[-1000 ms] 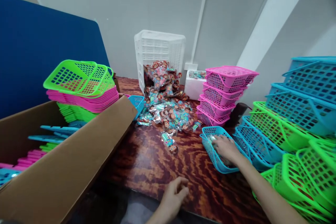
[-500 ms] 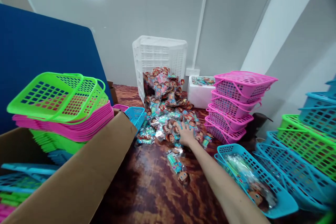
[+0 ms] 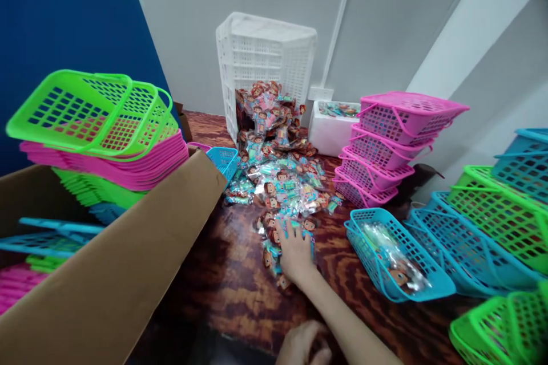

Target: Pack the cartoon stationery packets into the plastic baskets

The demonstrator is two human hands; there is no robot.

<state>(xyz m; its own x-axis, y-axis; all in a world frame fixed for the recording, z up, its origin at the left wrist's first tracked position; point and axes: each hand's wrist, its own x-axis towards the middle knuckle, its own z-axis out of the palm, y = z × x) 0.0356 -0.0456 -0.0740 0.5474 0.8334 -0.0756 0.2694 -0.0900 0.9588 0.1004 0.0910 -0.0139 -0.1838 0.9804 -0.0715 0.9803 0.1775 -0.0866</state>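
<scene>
My right hand (image 3: pixel 296 254) lies palm down with spread fingers on a few clear-wrapped packets with printed doll figures (image 3: pixel 270 256), on the near side of the pile. It is open and presses on them rather than gripping. My left hand (image 3: pixel 303 343) shows at the bottom edge, beside my right forearm, with its fingers curled; what they hold, if anything, is hidden. Beyond my right hand, a heap of the same packets (image 3: pixel 282 182) spills from a tipped white crate (image 3: pixel 269 40). To the right, a blue basket (image 3: pixel 385 251) holds similar packets.
Pink baskets (image 3: pixel 385 148) stand stacked at the right, with blue baskets (image 3: pixel 466 251) and green ones (image 3: pixel 496 211) nearer. At the left, an open cardboard box (image 3: pixel 128 262) holds nested baskets topped by a green basket (image 3: pixel 92 114). A white foam box (image 3: pixel 331 131) sits by the wall.
My right hand has come back toward me from the heap, with packets now nearer under it. My left hand has come into view at the bottom. The view has tilted downward.
</scene>
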